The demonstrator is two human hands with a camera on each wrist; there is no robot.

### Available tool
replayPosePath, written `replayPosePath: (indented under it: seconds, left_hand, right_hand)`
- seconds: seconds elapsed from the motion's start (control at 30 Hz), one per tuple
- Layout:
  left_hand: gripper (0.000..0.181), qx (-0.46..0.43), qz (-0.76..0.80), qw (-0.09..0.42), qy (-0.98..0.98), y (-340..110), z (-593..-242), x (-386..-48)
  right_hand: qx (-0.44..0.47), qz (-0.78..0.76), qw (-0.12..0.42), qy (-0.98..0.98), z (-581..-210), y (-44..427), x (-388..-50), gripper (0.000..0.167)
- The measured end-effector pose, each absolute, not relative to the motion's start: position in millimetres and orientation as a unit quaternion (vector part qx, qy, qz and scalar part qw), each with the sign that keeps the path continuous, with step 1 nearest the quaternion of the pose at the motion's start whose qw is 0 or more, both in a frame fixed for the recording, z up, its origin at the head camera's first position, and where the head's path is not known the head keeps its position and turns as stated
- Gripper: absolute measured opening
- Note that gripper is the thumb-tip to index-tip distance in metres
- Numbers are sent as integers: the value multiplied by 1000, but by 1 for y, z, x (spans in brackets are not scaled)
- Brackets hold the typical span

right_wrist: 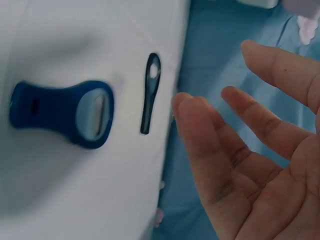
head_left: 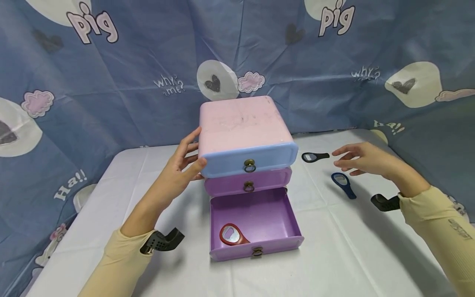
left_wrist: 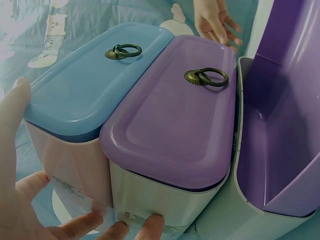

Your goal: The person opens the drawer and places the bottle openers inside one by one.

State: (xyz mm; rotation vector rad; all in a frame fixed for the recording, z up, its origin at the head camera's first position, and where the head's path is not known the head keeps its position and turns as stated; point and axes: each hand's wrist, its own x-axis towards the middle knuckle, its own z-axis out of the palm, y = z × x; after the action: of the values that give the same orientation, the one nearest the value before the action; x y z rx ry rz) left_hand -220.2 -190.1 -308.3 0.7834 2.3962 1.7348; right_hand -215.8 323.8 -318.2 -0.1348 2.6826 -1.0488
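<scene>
A small cabinet [head_left: 243,119] with a pink top stands on the table. Its upper blue drawer [head_left: 226,162] and middle purple drawer [head_left: 222,184] are closed. The bottom purple drawer [head_left: 259,214] is pulled out, with a red bottle opener [head_left: 243,239] inside. My left hand [head_left: 173,173] rests against the cabinet's left side, fingers spread and thumb at the blue drawer's edge. To the right, my right hand [head_left: 367,160] hovers over the table with loosely bent fingers and nothing in them. Near it lie a blue bottle opener [right_wrist: 55,112] and a black bottle opener [right_wrist: 146,107].
A white cloth [head_left: 319,255] covers the table. Behind and around it hangs a blue printed curtain [head_left: 156,53]. Brass ring pulls [head_left: 250,166] stick out from the drawer fronts. A black wrist mount [head_left: 163,240] juts from each sleeve.
</scene>
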Motion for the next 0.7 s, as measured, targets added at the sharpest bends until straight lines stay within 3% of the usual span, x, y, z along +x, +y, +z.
replayPosePath:
  seconds: [0.7]
  left_hand:
    - [73,255,573,42,778,-191,-309,-223]
  right_hand:
    - [12,-318,213,924,-345,340,-243,63]
